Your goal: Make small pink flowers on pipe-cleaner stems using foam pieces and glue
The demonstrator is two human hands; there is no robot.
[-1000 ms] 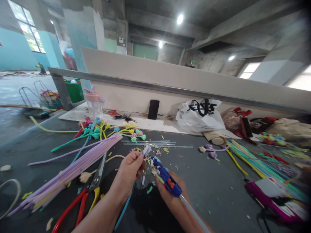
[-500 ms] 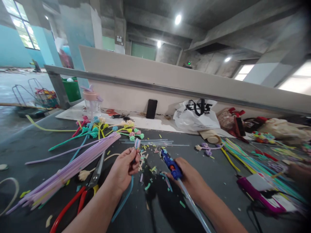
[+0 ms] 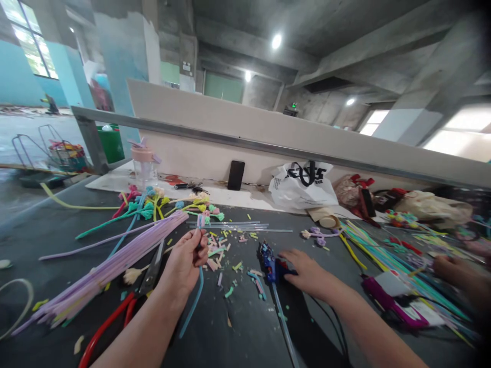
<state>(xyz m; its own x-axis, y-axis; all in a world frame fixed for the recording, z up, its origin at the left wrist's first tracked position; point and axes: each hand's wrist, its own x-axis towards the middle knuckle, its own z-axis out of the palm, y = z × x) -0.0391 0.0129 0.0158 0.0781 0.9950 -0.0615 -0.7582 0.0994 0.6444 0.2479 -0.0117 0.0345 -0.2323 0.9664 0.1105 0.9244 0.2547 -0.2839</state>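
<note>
Pinched in my left hand point(image 3: 188, 258) is a blue fuzzy stem point(image 3: 195, 301), its tail hanging down toward me. A small pink, white and blue striped piece point(image 3: 200, 221) stands upright at its top, above my fingertips. The blue glue gun point(image 3: 268, 263) lies on the dark table with a long clear glue stick point(image 3: 283, 322) running out of its back. Just right of it, my right hand point(image 3: 307, 268) is spread with nothing in it; whether a fingertip still touches the handle I cannot tell. Red-handled scissors point(image 3: 111, 324) lie partly under my left forearm.
Cut fuzzy bits point(image 3: 230, 291) litter the middle. Lilac stems point(image 3: 126, 271) and finished-looking colourful sprigs point(image 3: 153, 202) lie left; clear glue sticks point(image 3: 241, 226) lie behind. At right are more stems point(image 3: 379, 250), a magenta-and-white tool point(image 3: 395, 301) and another person's hand point(image 3: 452, 271).
My right hand has let go of the glue gun, which now rests on the table. My left hand has moved slightly left with the blue stem.
</note>
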